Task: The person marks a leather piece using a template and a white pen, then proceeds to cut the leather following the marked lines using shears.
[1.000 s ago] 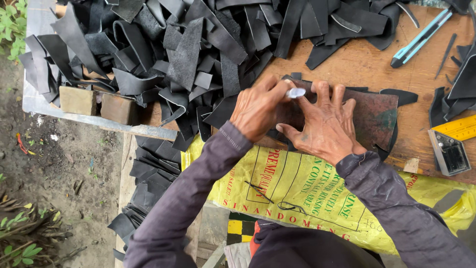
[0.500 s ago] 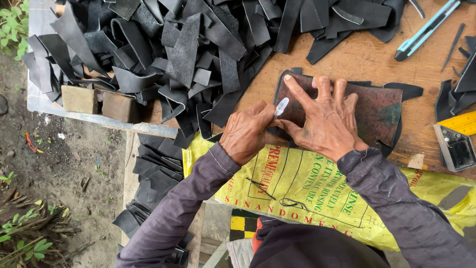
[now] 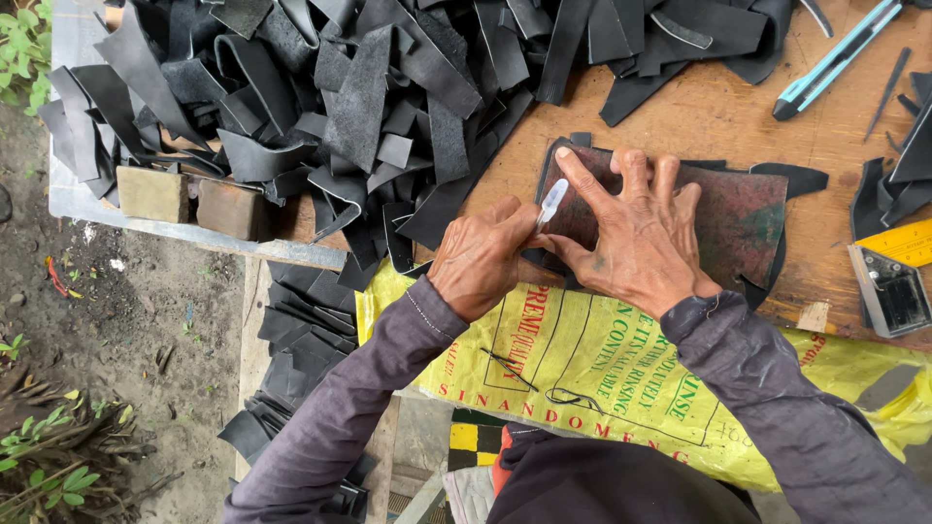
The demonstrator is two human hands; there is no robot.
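My right hand point(image 3: 636, 238) lies flat with spread fingers on a rusty brown metal template point(image 3: 743, 218), which rests on a black rubber-like sheet point(image 3: 798, 179) on the wooden workbench point(image 3: 699, 116). My left hand point(image 3: 481, 257) pinches a small white marker point(image 3: 551, 202) whose tip sits at the template's left edge, next to my right index finger. Both sleeves are grey-purple.
A big heap of black strips point(image 3: 369, 97) covers the bench's left and back. A blue utility knife point(image 3: 835, 60) lies at the back right, a yellow measuring tool point(image 3: 898, 267) at the right edge. Two small blocks point(image 3: 189, 199) sit front left. A yellow sack point(image 3: 602, 359) hangs over the front edge.
My left hand has slid the white marker from the template's upper edge down and round to its left side. My right hand stays pressed on the template.
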